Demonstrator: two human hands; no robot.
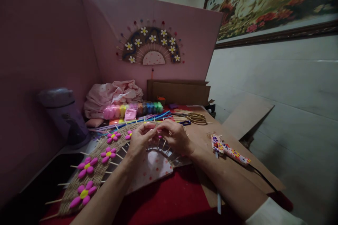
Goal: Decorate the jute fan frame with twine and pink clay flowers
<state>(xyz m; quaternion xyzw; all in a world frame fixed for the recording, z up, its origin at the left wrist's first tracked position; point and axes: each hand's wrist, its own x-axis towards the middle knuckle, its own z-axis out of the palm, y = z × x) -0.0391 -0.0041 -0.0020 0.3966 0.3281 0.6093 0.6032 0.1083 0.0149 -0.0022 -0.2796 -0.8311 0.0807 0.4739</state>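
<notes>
My left hand [141,139] and my right hand [176,136] meet over a half-round fan [68,188] woven of twine on thin wooden sticks. The fingertips of both are pinched close together. Whatever they hold is too small and hidden to name; a bit of pink shows beside them. Pink clay flowers with yellow centres, such as the front flower [83,194], run along the left side of the twine band. At the fan's base is a half-circle panel [155,168] with red dots. My hands and forearms cover part of the band.
A flower-patterned glue gun [229,150] lies on cardboard [204,168] at right. Behind stand scissors [196,117], coloured clay packs [133,110] and pink cloth [113,95]. A purple bottle [64,117] is at left. A finished-looking fan [151,44] hangs on the pink board.
</notes>
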